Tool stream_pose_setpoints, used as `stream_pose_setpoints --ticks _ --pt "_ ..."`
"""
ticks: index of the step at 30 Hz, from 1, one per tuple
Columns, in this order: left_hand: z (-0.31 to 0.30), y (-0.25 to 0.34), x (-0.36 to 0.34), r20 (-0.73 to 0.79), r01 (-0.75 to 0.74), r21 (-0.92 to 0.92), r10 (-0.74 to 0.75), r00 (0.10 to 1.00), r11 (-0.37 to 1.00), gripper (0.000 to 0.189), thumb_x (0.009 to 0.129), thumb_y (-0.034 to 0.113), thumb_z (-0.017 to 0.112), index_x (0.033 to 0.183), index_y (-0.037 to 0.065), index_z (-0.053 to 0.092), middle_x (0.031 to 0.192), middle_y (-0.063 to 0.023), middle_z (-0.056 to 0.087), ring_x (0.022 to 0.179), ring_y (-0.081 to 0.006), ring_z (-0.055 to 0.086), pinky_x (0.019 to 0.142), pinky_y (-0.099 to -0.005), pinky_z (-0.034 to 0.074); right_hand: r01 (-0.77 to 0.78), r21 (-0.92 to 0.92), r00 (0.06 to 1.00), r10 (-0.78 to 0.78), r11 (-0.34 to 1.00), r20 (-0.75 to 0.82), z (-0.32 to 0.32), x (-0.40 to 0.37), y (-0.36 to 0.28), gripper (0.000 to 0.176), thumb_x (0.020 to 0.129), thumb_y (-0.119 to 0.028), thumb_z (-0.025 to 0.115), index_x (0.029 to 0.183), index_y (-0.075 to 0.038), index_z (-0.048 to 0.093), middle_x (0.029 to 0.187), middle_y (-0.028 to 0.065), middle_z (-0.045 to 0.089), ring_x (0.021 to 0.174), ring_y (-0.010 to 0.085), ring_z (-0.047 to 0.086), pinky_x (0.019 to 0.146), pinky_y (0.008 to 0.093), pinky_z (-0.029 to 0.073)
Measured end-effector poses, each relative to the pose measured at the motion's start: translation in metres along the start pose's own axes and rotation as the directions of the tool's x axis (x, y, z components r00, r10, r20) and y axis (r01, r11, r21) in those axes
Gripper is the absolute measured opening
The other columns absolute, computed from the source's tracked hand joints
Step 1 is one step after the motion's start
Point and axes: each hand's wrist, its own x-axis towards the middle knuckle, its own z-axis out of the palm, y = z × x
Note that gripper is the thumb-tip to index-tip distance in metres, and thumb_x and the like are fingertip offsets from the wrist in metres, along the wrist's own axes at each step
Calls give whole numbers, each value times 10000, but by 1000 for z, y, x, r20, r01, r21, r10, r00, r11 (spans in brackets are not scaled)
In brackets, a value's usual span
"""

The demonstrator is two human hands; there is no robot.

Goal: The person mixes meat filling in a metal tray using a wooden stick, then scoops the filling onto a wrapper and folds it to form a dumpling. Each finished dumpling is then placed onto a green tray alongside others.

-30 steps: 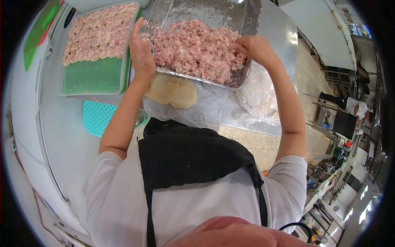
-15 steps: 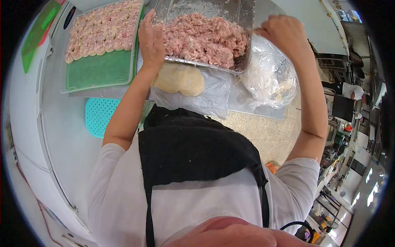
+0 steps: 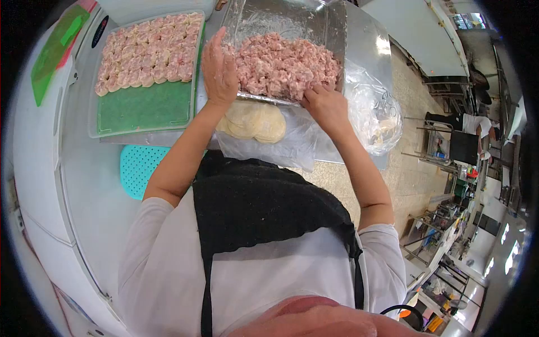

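A deep metal tray [image 3: 303, 21] holds a mound of pink minced meat [image 3: 281, 64]. My left hand [image 3: 220, 73] is open at the tray's left edge, its fingers stretched upward and held close to one another; what may lie on its palm is hard to see. At the tray's near right corner, my right hand [image 3: 327, 108] has its fingers curled down against the meat. Whatever they grip is hidden. Just below the tray, a stack of round, pale dough wrappers [image 3: 255, 122] rests on a clear plastic sheet [image 3: 297, 140].
To the left, rows of filled dumplings [image 3: 151, 50] sit on a green-based plastic tray [image 3: 145, 112]. A plastic bag [image 3: 375, 118] with pale contents lies right of the meat. Below the table edge is a turquoise perforated basket [image 3: 137, 174]. Another person [image 3: 477, 124] stands far right.
My right hand has come down and left from beyond the tray's right side to the meat's near edge. My left hand stays by the left rim. The view has shifted slightly.
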Motion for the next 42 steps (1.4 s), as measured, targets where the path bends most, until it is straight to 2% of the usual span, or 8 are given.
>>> stream_pose_setpoints --ticks 6,8,17,20,22,26,31,42 --pt "0 0 1 15 16 3 -16 1000 1000 598 1005 454 270 1381 9 404 1328 -199 482 1202 -378 444 1042 -458 296 -253 269 967 248 929 55 5 21 9 261 855 -341 633 749 -103 628 701 103 636 684 314 635 575 444 491" --pt "-1 1 1 22 26 20 -27 999 999 590 1003 447 285 1382 12 406 1328 -201 480 1212 -378 438 1046 -457 295 -447 224 887 397 866 237 -14 46 18 295 896 -371 592 773 -111 658 694 128 645 691 342 637 596 461 490" --pt "-1 -2 0 35 32 29 -33 999 999 562 999 422 349 1379 13 410 1315 -208 490 1220 -377 441 1053 -457 292 -473 163 866 423 866 267 6 79 88 373 916 -426 529 870 -103 709 821 155 684 829 373 651 725 470 506" --pt "-1 -2 1 24 22 24 -22 999 999 565 998 426 354 1376 11 413 1318 -211 490 1219 -379 442 1050 -461 294 -306 -22 926 303 952 224 -16 83 98 382 931 -422 524 868 -88 699 815 150 682 779 368 648 682 459 509" --pt "-2 -2 2 28 25 31 -26 999 999 563 999 425 356 1376 11 414 1323 -209 489 1220 -379 443 1050 -463 295 -140 -375 946 235 916 222 -73 96 83 383 907 -447 550 815 -113 713 801 108 681 758 321 660 647 419 518" --pt "-3 2 2 37 41 12 -41 998 999 565 999 429 354 1370 8 420 1335 -201 486 1229 -377 441 1051 -465 294 -70 -339 975 136 938 175 -141 86 62 350 864 -435 602 770 -118 718 731 84 662 729 277 664 610 382 512" --pt "0 0 1 53 52 6 -52 997 999 571 997 435 352 1365 6 426 1350 -191 480 1234 -373 438 1057 -461 287 186 -479 880 71 858 469 -120 61 86 360 758 -455 700 734 -96 716 686 52 649 685 245 658 579 356 493" --pt "1 4 1 110 57 38 -61 992 998 662 981 498 334 1394 -18 375 1377 -202 451 1267 -371 409 1085 -452 261 208 -29 925 -187 978 331 -10 94 134 290 747 -450 712 796 -164 715 704 70 662 726 282 664 617 414 500"
